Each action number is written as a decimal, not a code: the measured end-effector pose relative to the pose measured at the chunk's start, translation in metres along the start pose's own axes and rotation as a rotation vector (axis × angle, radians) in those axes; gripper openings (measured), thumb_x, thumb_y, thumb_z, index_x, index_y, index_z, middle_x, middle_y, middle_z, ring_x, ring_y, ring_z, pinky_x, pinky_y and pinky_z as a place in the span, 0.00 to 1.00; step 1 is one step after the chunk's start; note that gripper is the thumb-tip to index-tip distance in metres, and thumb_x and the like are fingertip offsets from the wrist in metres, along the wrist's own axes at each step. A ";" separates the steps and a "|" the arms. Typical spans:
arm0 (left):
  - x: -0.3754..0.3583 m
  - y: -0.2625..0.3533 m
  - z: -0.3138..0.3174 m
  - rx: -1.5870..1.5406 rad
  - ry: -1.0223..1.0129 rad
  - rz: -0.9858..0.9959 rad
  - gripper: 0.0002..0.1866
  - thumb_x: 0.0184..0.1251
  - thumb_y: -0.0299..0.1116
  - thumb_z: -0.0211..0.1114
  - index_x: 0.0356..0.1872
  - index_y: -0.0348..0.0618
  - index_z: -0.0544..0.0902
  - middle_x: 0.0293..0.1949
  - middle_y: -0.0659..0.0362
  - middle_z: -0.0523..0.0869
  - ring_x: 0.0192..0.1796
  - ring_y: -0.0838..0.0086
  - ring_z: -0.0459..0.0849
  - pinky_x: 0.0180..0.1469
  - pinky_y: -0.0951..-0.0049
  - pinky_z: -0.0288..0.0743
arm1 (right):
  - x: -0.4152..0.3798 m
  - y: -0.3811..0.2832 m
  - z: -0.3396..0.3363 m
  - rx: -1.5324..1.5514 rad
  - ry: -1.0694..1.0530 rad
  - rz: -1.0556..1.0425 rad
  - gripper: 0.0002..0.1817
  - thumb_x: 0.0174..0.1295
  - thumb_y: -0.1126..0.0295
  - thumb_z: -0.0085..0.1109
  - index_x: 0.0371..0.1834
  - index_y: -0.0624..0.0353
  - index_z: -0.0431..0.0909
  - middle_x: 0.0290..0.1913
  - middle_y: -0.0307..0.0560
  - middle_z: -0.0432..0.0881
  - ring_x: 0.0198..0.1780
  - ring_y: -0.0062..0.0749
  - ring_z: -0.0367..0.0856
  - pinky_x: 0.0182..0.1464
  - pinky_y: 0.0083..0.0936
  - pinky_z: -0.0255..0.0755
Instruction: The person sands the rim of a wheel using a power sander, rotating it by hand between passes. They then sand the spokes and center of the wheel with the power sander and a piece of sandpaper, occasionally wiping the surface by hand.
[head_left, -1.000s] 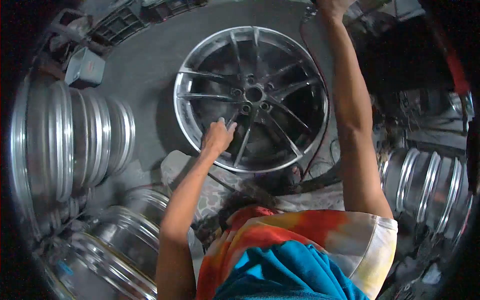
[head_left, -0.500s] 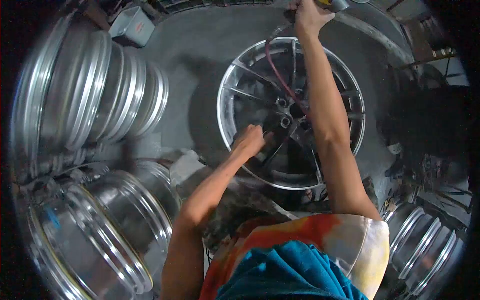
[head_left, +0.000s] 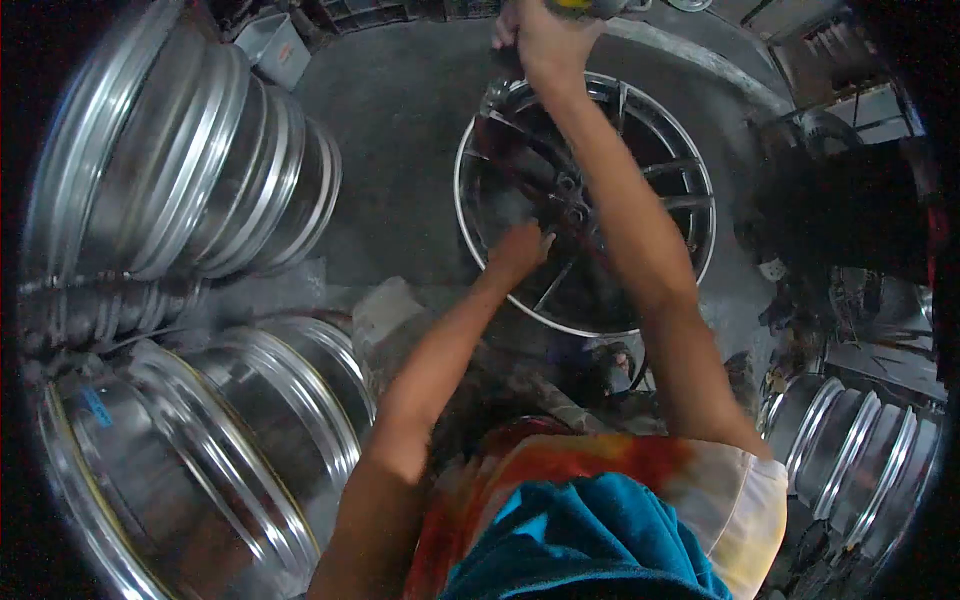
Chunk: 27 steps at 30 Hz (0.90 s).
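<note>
A spoked alloy wheel (head_left: pixel 575 212) lies face up on the dark floor before me. My right hand (head_left: pixel 558 48) is closed around a yellow and grey hand tool (head_left: pixel 572 6) beyond the wheel's far rim. The top edge of the view cuts off most of the tool. My left hand (head_left: pixel 520 250) is over the wheel's near-left spokes with its fingers curled. Whether it grips a spoke or something small, I cannot make out. My right forearm covers part of the wheel's hub and spokes.
Polished wheel rims are stacked at the upper left (head_left: pixel 190 140), and more rims (head_left: pixel 220 430) stand at the lower left. Another rim stack (head_left: pixel 850 440) is at the lower right. A pale bin (head_left: pixel 275 50) sits at the back left. Dark clutter fills the right side.
My right hand has swung left with the tool, past the wheel's far rim. My left hand has shifted slightly toward the hub. The whole view has tilted a little.
</note>
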<state>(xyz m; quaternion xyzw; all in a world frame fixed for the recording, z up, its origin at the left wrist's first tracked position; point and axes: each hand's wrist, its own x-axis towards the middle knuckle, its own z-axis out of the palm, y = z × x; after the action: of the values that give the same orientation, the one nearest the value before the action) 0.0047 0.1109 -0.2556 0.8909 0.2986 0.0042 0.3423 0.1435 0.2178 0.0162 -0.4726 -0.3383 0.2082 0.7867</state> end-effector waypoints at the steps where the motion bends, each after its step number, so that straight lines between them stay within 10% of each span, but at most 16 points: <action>1: 0.000 -0.001 -0.002 0.001 0.047 0.051 0.23 0.74 0.48 0.64 0.53 0.34 0.82 0.49 0.38 0.87 0.52 0.40 0.87 0.55 0.44 0.81 | -0.011 0.006 0.007 -0.034 -0.046 -0.024 0.13 0.73 0.70 0.63 0.56 0.65 0.78 0.28 0.48 0.83 0.30 0.39 0.84 0.37 0.41 0.80; 5: 0.003 -0.003 0.005 -0.036 0.110 0.155 0.25 0.74 0.48 0.65 0.52 0.31 0.82 0.50 0.38 0.87 0.51 0.42 0.87 0.55 0.44 0.81 | -0.044 0.018 0.033 0.061 -0.071 -0.099 0.13 0.66 0.72 0.68 0.28 0.61 0.73 0.20 0.40 0.74 0.18 0.26 0.75 0.22 0.30 0.70; 12: 0.014 -0.008 0.018 0.018 0.026 0.084 0.30 0.76 0.52 0.60 0.55 0.27 0.79 0.54 0.34 0.85 0.58 0.40 0.84 0.62 0.45 0.77 | -0.022 -0.002 0.017 -0.336 -0.083 -0.173 0.12 0.64 0.67 0.72 0.31 0.58 0.78 0.22 0.38 0.78 0.20 0.25 0.75 0.24 0.30 0.71; 15: -0.006 0.020 -0.029 -0.095 -0.075 -0.057 0.31 0.76 0.53 0.59 0.57 0.28 0.79 0.57 0.32 0.82 0.60 0.40 0.83 0.65 0.45 0.75 | -0.038 -0.063 -0.011 -0.707 -0.335 -0.139 0.30 0.61 0.50 0.74 0.52 0.69 0.82 0.36 0.48 0.87 0.33 0.32 0.86 0.42 0.37 0.82; 19: 0.010 0.001 0.018 -0.077 0.068 0.009 0.29 0.76 0.52 0.60 0.54 0.29 0.81 0.53 0.32 0.84 0.58 0.40 0.84 0.60 0.45 0.79 | -0.082 -0.139 -0.057 -1.011 -0.331 0.273 0.30 0.62 0.49 0.74 0.55 0.65 0.82 0.39 0.46 0.88 0.36 0.34 0.87 0.45 0.39 0.81; 22: -0.019 0.043 -0.075 -0.148 -0.238 -0.003 0.28 0.76 0.52 0.60 0.51 0.29 0.82 0.49 0.32 0.86 0.55 0.41 0.87 0.56 0.45 0.80 | -0.122 -0.150 -0.121 -1.165 -0.245 0.163 0.29 0.63 0.53 0.76 0.57 0.64 0.81 0.47 0.50 0.89 0.45 0.40 0.87 0.53 0.40 0.79; 27: 0.013 0.004 -0.002 -0.147 -0.088 0.010 0.31 0.74 0.54 0.62 0.52 0.27 0.82 0.49 0.33 0.87 0.54 0.40 0.87 0.55 0.46 0.79 | -0.188 -0.177 -0.178 -1.060 -0.141 0.173 0.23 0.62 0.60 0.78 0.54 0.63 0.84 0.48 0.48 0.90 0.47 0.37 0.87 0.55 0.36 0.79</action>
<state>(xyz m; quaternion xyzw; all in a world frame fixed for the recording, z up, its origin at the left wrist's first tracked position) 0.0167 0.1169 -0.2540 0.8641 0.2778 -0.0115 0.4196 0.1461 -0.0937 0.0525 -0.8157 -0.4087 0.1045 0.3957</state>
